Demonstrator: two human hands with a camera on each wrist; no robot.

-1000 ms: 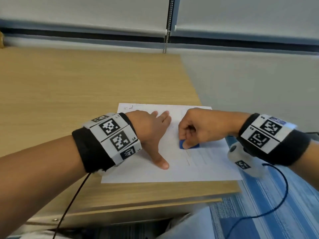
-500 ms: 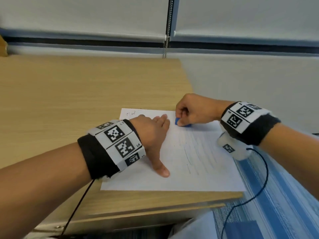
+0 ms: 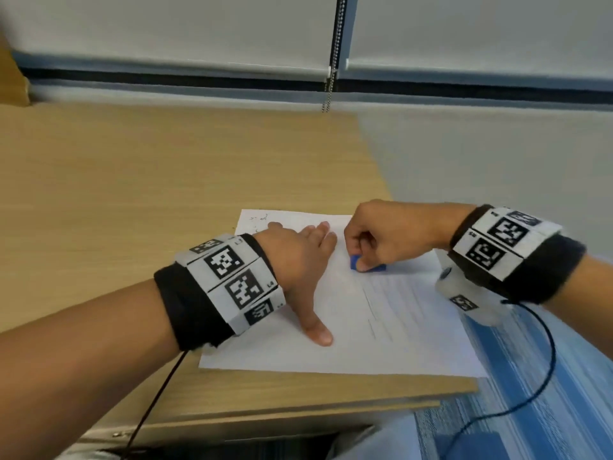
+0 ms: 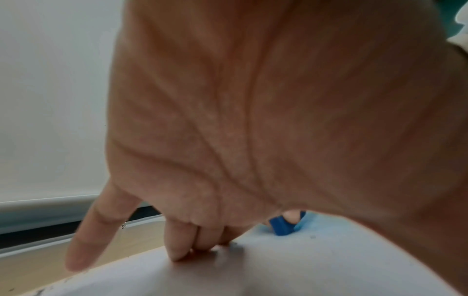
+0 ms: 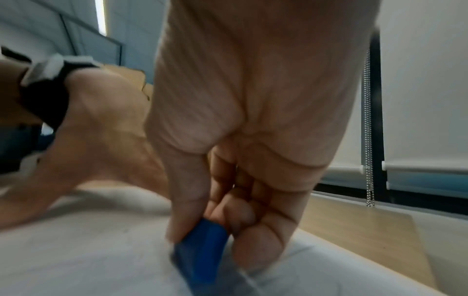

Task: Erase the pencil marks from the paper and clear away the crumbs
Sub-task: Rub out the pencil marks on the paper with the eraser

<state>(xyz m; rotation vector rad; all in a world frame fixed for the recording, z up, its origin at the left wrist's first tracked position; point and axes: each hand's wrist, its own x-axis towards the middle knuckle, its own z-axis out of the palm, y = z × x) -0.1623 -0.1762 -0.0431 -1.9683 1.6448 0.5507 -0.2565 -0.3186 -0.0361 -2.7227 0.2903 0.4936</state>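
Blue rectangular rubber eraser (image 3: 367, 264) pressed on the white paper sheet (image 3: 381, 330), pinched in the curled right hand (image 3: 391, 235). Left hand (image 3: 298, 260) lies flat, fingers spread, pinning the paper to the light wooden table (image 3: 166, 180).

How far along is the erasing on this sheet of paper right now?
Midway, by the look of it. The paper beside the left hand, which presses it flat, looks bare. In hand: the right hand pinches the blue eraser against the sheet. Left to do: faint pencil lines nearer the right edge, small marks at the far left corner, then the crumbs, too small to make out.
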